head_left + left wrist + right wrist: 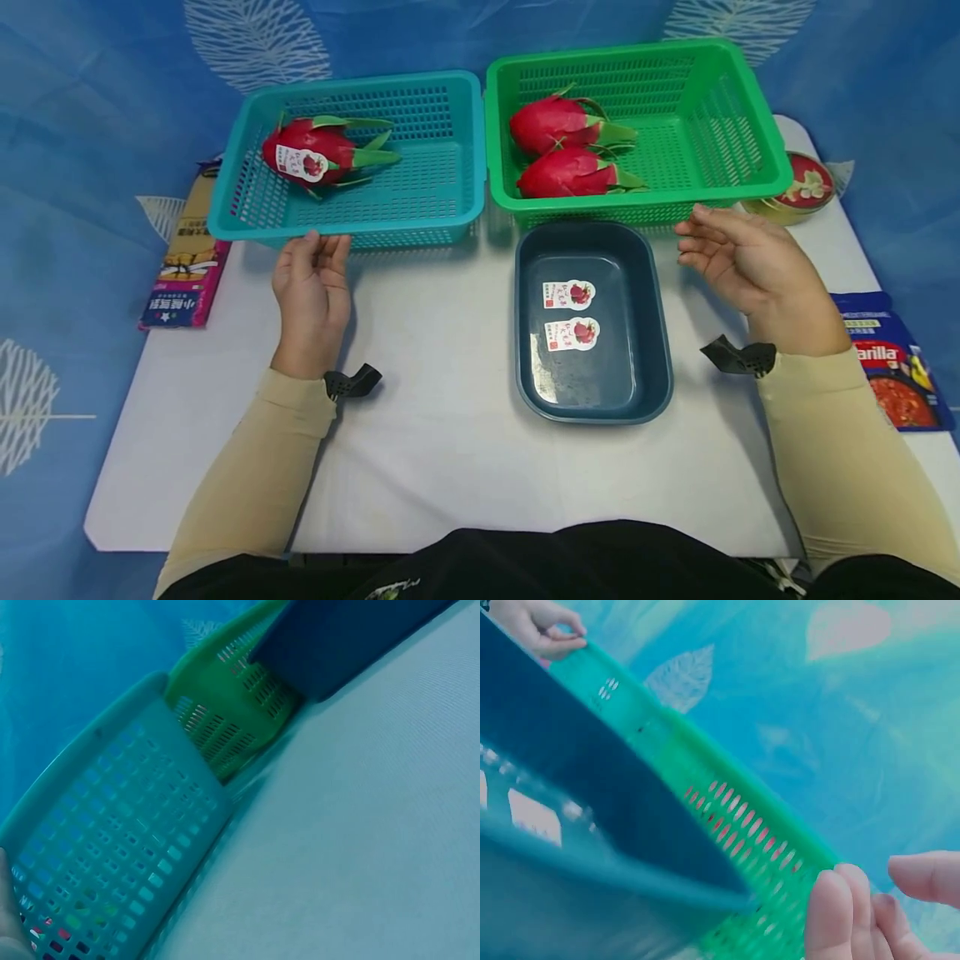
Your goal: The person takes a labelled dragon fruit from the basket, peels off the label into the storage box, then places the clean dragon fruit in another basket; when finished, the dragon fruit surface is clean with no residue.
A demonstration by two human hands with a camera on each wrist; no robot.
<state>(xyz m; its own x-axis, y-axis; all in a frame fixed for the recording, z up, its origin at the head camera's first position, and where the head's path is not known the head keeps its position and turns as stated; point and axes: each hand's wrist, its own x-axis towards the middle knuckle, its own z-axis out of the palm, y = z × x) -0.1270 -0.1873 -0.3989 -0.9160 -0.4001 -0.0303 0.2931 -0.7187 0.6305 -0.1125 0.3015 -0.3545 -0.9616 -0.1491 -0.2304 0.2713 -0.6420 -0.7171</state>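
My left hand (311, 287) pinches the front rim of the turquoise basket (420, 229); in the right wrist view it shows at the top left corner. One dragon fruit (345, 158) with a white label lies inside that basket. My right hand (750, 262) is just in front of the green basket (738, 187), thumb apart from the loosely bent fingers, nothing between them. Two dragon fruits, one behind (551, 125) and one in front (562, 173), lie at the green basket's left. Between the hands sits a dark blue tub (615, 383) with two stickers (570, 296) on its bottom.
A pink and tan food packet (180, 279) lies left of the turquoise basket. On the right are a tin can (806, 187) with a red lid and a dark blue Barilla pouch (885, 350), partly behind the right arm. White cloth (435, 433) covers the table.
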